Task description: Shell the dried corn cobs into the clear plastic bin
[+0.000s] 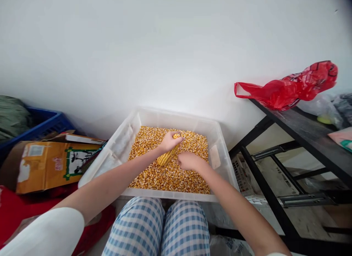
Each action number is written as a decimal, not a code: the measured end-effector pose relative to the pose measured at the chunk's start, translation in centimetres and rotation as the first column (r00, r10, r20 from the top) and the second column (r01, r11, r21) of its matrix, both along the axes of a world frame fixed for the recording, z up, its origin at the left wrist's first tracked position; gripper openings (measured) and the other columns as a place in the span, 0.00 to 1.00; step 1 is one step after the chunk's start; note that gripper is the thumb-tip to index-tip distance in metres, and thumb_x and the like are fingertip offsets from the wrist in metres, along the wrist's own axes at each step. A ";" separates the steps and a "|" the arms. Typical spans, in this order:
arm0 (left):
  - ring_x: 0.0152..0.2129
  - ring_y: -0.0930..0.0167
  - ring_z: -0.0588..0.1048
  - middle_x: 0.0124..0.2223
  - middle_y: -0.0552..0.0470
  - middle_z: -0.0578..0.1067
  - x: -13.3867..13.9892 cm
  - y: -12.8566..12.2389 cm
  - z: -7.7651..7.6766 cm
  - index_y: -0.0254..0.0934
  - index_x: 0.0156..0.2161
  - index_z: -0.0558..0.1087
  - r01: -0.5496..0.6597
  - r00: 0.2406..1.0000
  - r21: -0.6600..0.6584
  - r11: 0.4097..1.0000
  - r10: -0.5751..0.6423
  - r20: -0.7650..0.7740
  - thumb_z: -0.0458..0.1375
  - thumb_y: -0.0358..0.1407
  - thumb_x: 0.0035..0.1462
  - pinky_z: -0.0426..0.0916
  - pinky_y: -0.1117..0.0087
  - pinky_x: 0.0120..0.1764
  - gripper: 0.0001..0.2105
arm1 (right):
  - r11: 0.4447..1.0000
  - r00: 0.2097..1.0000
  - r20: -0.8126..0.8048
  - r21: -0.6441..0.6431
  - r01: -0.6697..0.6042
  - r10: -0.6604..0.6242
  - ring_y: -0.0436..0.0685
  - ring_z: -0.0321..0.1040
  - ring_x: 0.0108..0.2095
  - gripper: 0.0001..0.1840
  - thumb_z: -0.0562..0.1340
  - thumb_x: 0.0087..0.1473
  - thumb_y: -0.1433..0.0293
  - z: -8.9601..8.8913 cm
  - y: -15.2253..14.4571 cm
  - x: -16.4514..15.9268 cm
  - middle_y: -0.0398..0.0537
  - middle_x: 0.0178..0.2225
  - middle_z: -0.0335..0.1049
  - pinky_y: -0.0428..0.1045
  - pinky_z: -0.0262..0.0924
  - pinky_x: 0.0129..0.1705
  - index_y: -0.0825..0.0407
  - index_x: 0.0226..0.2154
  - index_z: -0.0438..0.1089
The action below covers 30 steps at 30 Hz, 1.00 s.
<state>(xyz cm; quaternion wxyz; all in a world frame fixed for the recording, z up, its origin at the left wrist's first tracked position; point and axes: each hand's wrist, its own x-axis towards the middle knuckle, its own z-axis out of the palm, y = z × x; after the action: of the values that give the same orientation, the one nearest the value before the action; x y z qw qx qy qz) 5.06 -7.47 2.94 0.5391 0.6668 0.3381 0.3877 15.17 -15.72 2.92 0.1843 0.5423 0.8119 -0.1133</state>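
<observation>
My left hand point(168, 141) is wrapped round the upper part of a corn cob point(165, 158), which slants over the middle of a plastic bin. Yellow kernels show along the cob's lower end and at its top, above my fingers. Just right of the cob, my right hand point(189, 161) is curled closed, low over the kernels; its fingertips are turned away, so anything inside is hidden. Loose corn kernels point(165, 180) cover the floor of the whitish, see-through bin point(187, 118).
A cardboard box point(52, 162) and a blue crate point(44, 127) stand left of the bin. To the right is a black metal frame point(261, 190), its top bearing a red plastic bag point(291, 89). Behind rises a white wall point(165, 47). My knees point(162, 226) touch the near side.
</observation>
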 end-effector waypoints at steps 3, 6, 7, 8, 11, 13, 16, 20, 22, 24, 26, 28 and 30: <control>0.17 0.73 0.68 0.18 0.54 0.69 -0.5 0.7 -0.1 0.34 0.21 0.67 0.009 0.998 -0.014 1.000 -0.008 0.059 0.57 0.37 0.43 0.64 0.73 0.24 0.07 | 0.999 0.997 -0.070 0.041 0.035 -0.032 0.55 0.69 0.32 0.14 0.53 0.52 0.71 0.2 0.6 0.3 0.56 0.35 0.73 0.46 0.56 0.31 0.56 0.34 0.73; 0.15 0.74 0.67 0.18 0.53 0.68 -0.9 1.7 -0.3 0.34 0.21 0.65 0.010 0.994 -0.048 0.999 -0.005 0.112 0.55 0.38 0.45 0.63 0.74 0.22 0.09 | 0.990 0.983 -0.173 0.109 0.088 -0.068 0.53 0.68 0.32 0.18 0.49 0.57 0.65 1.0 1.0 0.5 0.54 0.34 0.73 0.45 0.54 0.32 0.55 0.33 0.73; 0.15 0.74 0.67 0.18 0.53 0.68 -1.1 2.0 -0.4 0.34 0.21 0.65 0.009 0.992 -0.065 0.998 -0.001 0.129 0.55 0.38 0.45 0.63 0.74 0.22 0.09 | 0.984 0.977 -0.201 0.142 0.107 -0.078 0.53 0.68 0.32 0.20 0.48 0.58 0.64 1.2 1.0 0.5 0.53 0.34 0.73 0.45 0.54 0.32 0.54 0.33 0.73; 0.14 0.74 0.67 0.18 0.53 0.68 -1.2 2.3 -0.6 0.34 0.21 0.64 0.005 0.990 -0.082 0.997 0.007 0.144 0.55 0.39 0.45 0.63 0.74 0.21 0.10 | 0.978 0.972 -0.218 0.169 0.125 -0.087 0.52 0.68 0.32 0.21 0.47 0.59 0.64 1.3 0.9 0.5 0.53 0.33 0.73 0.45 0.53 0.33 0.54 0.33 0.72; 0.14 0.73 0.68 0.17 0.53 0.68 -1.5 3.1 -1.1 0.34 0.22 0.64 -0.020 0.983 -0.119 0.993 0.042 0.179 0.55 0.40 0.45 0.62 0.73 0.20 0.10 | 0.966 0.966 -0.236 0.205 0.155 -0.106 0.52 0.67 0.31 0.22 0.45 0.60 0.63 1.4 0.9 0.5 0.51 0.33 0.73 0.45 0.52 0.32 0.53 0.33 0.72; 0.14 0.73 0.68 0.18 0.53 0.68 -1.6 3.4 -1.4 0.34 0.23 0.64 -0.031 0.980 -0.127 0.991 0.055 0.190 0.55 0.40 0.45 0.62 0.73 0.19 0.10 | 0.965 0.965 -0.239 0.207 0.160 -0.109 0.51 0.67 0.31 0.22 0.45 0.60 0.63 1.2 0.9 0.4 0.50 0.33 0.73 0.45 0.51 0.32 0.53 0.33 0.72; 0.14 0.72 0.68 0.18 0.53 0.68 -1.6 3.5 -1.4 0.34 0.23 0.64 -0.003 0.980 -0.134 0.991 0.029 0.195 0.55 0.40 0.45 0.62 0.73 0.19 0.10 | 0.971 0.966 -0.242 0.194 0.143 -0.094 0.52 0.67 0.31 0.22 0.46 0.60 0.62 0.8 1.2 0.2 0.50 0.32 0.73 0.45 0.51 0.32 0.53 0.33 0.72; 0.15 0.73 0.68 0.18 0.53 0.68 -1.5 3.3 -1.2 0.34 0.23 0.65 0.030 0.983 -0.148 0.989 -0.003 0.181 0.56 0.40 0.44 0.62 0.74 0.20 0.10 | 0.958 0.961 -0.253 0.228 0.172 -0.113 0.52 0.67 0.30 0.21 0.46 0.59 0.63 0.9 1.5 0.4 0.50 0.32 0.73 0.45 0.50 0.30 0.53 0.32 0.72; 0.15 0.73 0.68 0.18 0.53 0.68 -1.4 3.3 -1.2 0.34 0.23 0.65 0.032 0.983 -0.141 0.989 -0.006 0.183 0.56 0.39 0.44 0.62 0.74 0.20 0.10 | 0.943 0.954 -0.269 0.264 0.203 -0.130 0.51 0.66 0.30 0.22 0.46 0.60 0.63 1.4 1.4 0.7 0.51 0.32 0.73 0.45 0.49 0.31 0.54 0.33 0.72; 0.15 0.73 0.68 0.18 0.53 0.68 -1.4 3.4 -1.3 0.34 0.22 0.65 0.031 0.982 -0.123 0.992 -0.007 0.189 0.56 0.39 0.44 0.62 0.74 0.21 0.10 | 0.939 0.951 -0.278 0.270 0.211 -0.133 0.51 0.66 0.30 0.22 0.45 0.60 0.63 1.8 1.3 0.9 0.50 0.32 0.73 0.44 0.50 0.31 0.54 0.33 0.72; 0.15 0.74 0.68 0.18 0.53 0.68 -1.3 3.5 -1.6 0.34 0.21 0.65 0.026 0.982 -0.107 0.994 -0.005 0.190 0.55 0.39 0.45 0.63 0.74 0.21 0.10 | 0.945 0.951 -0.282 0.258 0.201 -0.125 0.51 0.66 0.30 0.22 0.45 0.60 0.63 2.0 1.2 1.0 0.50 0.31 0.73 0.44 0.50 0.32 0.53 0.33 0.72; 0.16 0.74 0.68 0.19 0.53 0.69 -1.3 3.6 -1.8 0.34 0.21 0.65 0.020 0.981 -0.098 0.995 -0.001 0.194 0.54 0.38 0.45 0.62 0.74 0.21 0.10 | 0.950 0.953 -0.280 0.251 0.188 -0.115 0.51 0.66 0.30 0.22 0.45 0.60 0.63 1.9 1.2 0.8 0.50 0.31 0.73 0.44 0.51 0.32 0.53 0.33 0.72; 0.15 0.74 0.68 0.19 0.53 0.69 -1.2 3.6 -1.8 0.34 0.21 0.65 0.020 0.980 -0.093 0.995 -0.001 0.197 0.54 0.39 0.45 0.62 0.74 0.21 0.10 | 0.949 0.955 -0.275 0.256 0.184 -0.111 0.52 0.66 0.30 0.23 0.45 0.60 0.63 1.7 1.3 0.6 0.51 0.32 0.73 0.45 0.51 0.33 0.53 0.34 0.72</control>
<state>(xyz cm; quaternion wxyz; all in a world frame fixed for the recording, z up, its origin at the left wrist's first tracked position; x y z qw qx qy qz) 3.85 -3.86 1.10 0.6029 0.6006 0.2978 0.4325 15.79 -14.46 4.58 -0.0100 0.6030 0.7936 -0.0807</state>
